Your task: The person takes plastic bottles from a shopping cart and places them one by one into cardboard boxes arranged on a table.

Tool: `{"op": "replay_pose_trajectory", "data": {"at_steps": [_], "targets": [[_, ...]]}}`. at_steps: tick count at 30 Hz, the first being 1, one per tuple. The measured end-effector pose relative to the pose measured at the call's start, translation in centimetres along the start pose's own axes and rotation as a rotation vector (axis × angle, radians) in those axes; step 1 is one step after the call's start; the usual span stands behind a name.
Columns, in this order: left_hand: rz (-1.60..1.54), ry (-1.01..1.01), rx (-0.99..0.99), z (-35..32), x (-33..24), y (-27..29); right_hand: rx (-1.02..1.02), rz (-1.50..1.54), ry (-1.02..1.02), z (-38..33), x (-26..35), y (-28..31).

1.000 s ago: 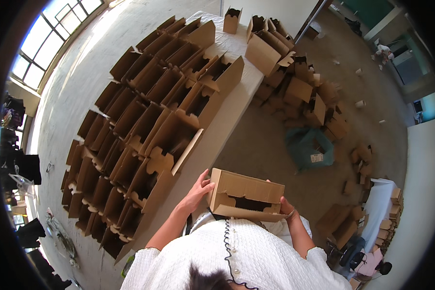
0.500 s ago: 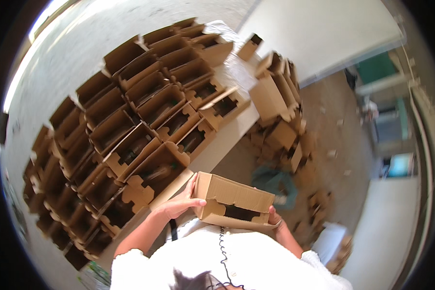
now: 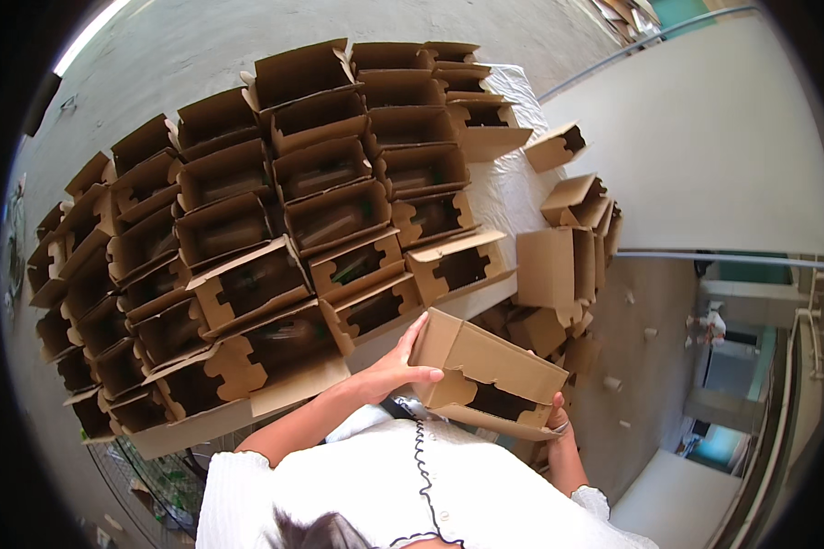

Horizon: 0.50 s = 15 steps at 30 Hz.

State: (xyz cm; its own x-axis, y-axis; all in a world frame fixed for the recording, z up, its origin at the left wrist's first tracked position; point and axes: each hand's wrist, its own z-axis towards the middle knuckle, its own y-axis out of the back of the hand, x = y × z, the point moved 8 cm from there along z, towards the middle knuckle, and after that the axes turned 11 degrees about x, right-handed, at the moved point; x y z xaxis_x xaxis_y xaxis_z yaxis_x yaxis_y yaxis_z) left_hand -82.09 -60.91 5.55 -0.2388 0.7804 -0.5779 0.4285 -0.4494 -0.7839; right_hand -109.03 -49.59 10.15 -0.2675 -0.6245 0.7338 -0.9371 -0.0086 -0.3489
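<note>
A brown cardboard box (image 3: 508,357) is held in front of my chest between both hands, its cut-out opening facing me and dark inside. My left hand (image 3: 401,366) grips the box's left end, the thumb lying along its near edge. At the opposite end my right hand (image 3: 558,416) has its fingers bent over the corner; part of that hand is hidden behind the cardboard. Just beyond the box stand rows of open cardboard boxes (image 3: 334,215) on a table (image 3: 513,197) with a whitish cover. Some of them hold clear or green bottle-like things (image 3: 352,267).
More empty-looking boxes (image 3: 547,265) are piled at the table's right end, some lower down. A large white panel (image 3: 696,137) stands at the far right. Below the table's left end is a wire crate (image 3: 146,485) with green items. White scraps dot the floor (image 3: 645,366).
The view has turned, so the rows of boxes appear more level. Both hands still hold the same box, which now shows farther right in the picture.
</note>
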Motion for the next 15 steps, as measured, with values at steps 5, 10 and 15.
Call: {"op": "replay_pose_trajectory", "data": {"at_steps": [5, 10, 15], "targets": [[0.079, -0.237, -0.098, 7.1, -6.7, -1.0, 0.09, -0.028, 0.074, 5.3, 7.6, 7.4], [-0.015, -0.499, -0.25, 15.4, -12.3, -2.6, 0.086, -0.218, 0.367, 14.6, 17.6, 22.5], [0.002, -0.765, -0.706, 19.5, -12.5, -2.7, 0.631, 0.242, -0.074, 24.3, 24.3, 27.2]]}}
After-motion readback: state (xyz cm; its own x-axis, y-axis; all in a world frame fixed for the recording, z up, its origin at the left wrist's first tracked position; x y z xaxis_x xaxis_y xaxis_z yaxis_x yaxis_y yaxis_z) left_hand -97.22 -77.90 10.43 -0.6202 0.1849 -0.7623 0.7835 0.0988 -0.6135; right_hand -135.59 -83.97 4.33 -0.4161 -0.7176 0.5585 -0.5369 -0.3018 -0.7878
